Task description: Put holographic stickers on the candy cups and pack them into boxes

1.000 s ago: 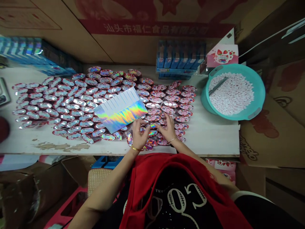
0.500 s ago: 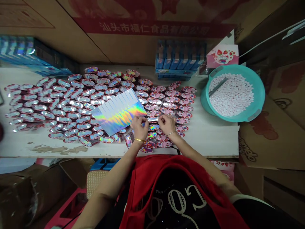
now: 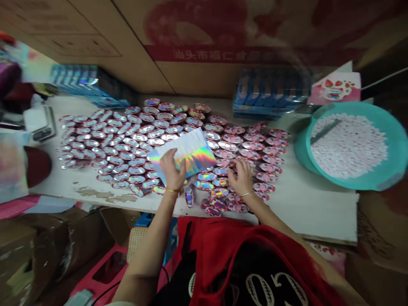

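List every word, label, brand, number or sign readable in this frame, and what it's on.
"汕头市福仁", rest blurred: red band of the back cardboard.
"O", large on the black shirt; other lettering partly hidden or cut off.
Too blurred to read: strawberry-printed card, blue boxes, right-hand cardboard.

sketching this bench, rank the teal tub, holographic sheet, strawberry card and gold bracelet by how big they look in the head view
1. teal tub
2. holographic sheet
3. strawberry card
4. gold bracelet
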A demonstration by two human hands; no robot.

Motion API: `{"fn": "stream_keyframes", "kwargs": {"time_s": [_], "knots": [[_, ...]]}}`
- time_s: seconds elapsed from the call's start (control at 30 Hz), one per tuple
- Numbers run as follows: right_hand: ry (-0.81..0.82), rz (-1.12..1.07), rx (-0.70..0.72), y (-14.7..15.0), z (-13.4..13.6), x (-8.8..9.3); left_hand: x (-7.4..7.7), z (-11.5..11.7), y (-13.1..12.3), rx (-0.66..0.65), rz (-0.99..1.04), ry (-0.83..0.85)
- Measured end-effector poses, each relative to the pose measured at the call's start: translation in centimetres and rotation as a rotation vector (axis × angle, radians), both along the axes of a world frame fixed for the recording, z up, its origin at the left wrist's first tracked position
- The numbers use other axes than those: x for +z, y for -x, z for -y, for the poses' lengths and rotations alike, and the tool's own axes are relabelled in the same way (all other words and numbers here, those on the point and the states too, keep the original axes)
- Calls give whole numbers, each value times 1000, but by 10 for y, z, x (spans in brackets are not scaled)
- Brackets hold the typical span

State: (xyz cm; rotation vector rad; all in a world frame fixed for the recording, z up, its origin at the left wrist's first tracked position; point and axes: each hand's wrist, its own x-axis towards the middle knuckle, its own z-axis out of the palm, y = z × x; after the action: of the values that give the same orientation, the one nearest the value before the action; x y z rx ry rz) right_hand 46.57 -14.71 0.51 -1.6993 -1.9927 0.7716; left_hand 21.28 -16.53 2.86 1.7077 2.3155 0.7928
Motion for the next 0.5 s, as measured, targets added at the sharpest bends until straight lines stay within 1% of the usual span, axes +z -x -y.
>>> {"fn": "stream_keyframes", "kwargs": {"time_s": [0.03, 0.1, 0.17, 0.2, 0.27, 0.33, 0.37, 0.43, 0.5], "knots": [[-29, -36, 7, 9, -5, 5, 6, -2, 30, 28, -43, 9], [-69, -102, 47, 37, -18, 15, 14, -6, 83, 79, -117, 113], [-88, -133, 128, 75, -33, 25, 18, -9, 120, 64, -96, 264], [-94, -131, 185, 96, -40, 30, 19, -10, 131, 27, -36, 321], [-107, -107, 322, 138, -55, 38, 22, -13, 140, -73, 126, 365], [-115, -88, 479, 173, -67, 44, 27, -15, 138, -171, 249, 341], [-102, -84, 549, 186, -73, 47, 31, -16, 135, -208, 263, 317], [-45, -80, 644, 205, -83, 51, 39, -19, 129, -261, 178, 264], [22, -68, 676, 213, -91, 55, 45, -20, 125, -283, -19, 186]]}}
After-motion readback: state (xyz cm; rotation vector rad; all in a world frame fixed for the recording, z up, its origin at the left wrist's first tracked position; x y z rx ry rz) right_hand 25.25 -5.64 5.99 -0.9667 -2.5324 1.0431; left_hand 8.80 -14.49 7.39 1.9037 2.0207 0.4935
